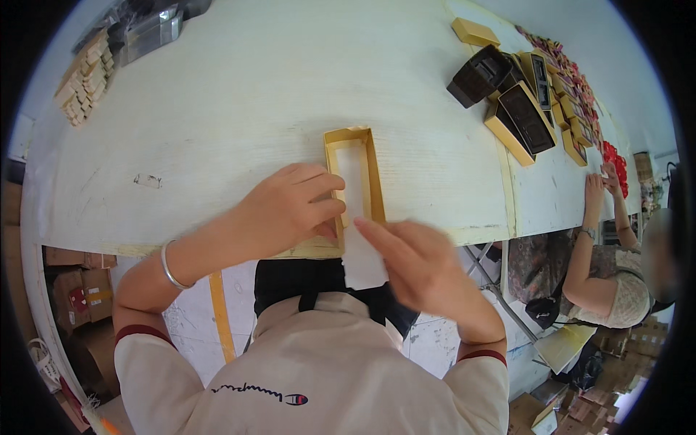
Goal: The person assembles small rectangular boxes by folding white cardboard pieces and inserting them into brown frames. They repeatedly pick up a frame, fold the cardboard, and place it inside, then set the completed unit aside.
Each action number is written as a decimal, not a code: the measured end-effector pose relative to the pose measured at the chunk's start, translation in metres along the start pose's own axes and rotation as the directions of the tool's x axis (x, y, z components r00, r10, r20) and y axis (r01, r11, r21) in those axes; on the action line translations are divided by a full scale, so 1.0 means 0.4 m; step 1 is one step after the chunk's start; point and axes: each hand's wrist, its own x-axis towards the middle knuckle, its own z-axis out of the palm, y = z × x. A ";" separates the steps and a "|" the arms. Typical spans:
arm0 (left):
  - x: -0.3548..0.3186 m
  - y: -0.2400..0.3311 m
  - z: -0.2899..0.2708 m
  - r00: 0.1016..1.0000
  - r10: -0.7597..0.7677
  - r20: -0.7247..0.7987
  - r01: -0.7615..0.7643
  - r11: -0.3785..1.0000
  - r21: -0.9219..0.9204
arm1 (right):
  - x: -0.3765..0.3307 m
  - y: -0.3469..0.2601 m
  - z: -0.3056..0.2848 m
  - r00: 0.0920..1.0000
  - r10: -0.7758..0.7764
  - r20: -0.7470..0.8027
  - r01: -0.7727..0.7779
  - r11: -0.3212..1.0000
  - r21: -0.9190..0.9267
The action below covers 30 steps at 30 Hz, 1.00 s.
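A long, narrow gold cardboard box (373, 167) lies at the table's front edge, straight in front of me. Its far end and side walls stand up, and its inside is white. A white flap (362, 259) extends from its near end over the table edge. My left hand (293, 199) grips the box's left wall, fingers curled over the rim. My right hand (420, 261) is at the near right corner of the box, a finger pointing over the white flap. Motion smears this hand, so whether it pinches any cardboard is unclear.
Black plastic trays (482, 76) and gold boxes (518, 141) are piled on the table (254, 87) at the right. Stacked gold pieces (87, 80) stand far left beside clear plastic packaging (148, 32). A co-worker (609, 283) handles red items (615, 170) at the far right.
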 end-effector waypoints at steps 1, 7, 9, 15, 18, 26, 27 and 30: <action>-0.002 -0.009 -0.009 0.999 0.031 0.006 -0.031 0.999 -0.019 | 0.001 0.025 -0.029 0.997 -0.003 0.074 0.009 0.998 -0.070; 0.000 -0.015 -0.027 0.997 0.002 0.076 0.012 0.983 -0.185 | -0.009 0.114 -0.007 0.971 0.000 0.241 -0.024 0.995 0.097; 0.006 -0.014 -0.021 0.997 -0.011 0.070 0.021 0.988 -0.156 | -0.003 0.131 0.010 0.971 0.002 0.239 -0.031 0.992 0.119; -0.001 0.019 0.041 1.000 -0.003 -0.030 0.000 0.994 -0.111 | -0.004 0.109 0.055 0.988 0.090 0.122 -0.108 0.983 0.146; 0.014 0.058 0.052 0.982 -0.177 -0.061 0.162 0.968 -0.192 | -0.008 0.101 0.072 0.990 0.089 0.107 -0.102 0.988 0.115; 0.016 0.037 0.054 0.980 -0.201 0.005 0.191 0.924 -0.330 | -0.032 0.065 0.065 0.955 0.246 0.167 -0.278 0.937 0.211; 0.011 0.035 0.047 0.976 -0.214 0.037 0.213 0.914 -0.344 | -0.040 0.067 0.058 0.981 0.121 0.152 -0.136 0.986 0.096; -0.008 0.049 0.018 0.959 -0.246 0.138 0.281 0.872 -0.400 | -0.072 0.039 0.066 0.984 -0.109 0.138 0.141 0.959 -0.247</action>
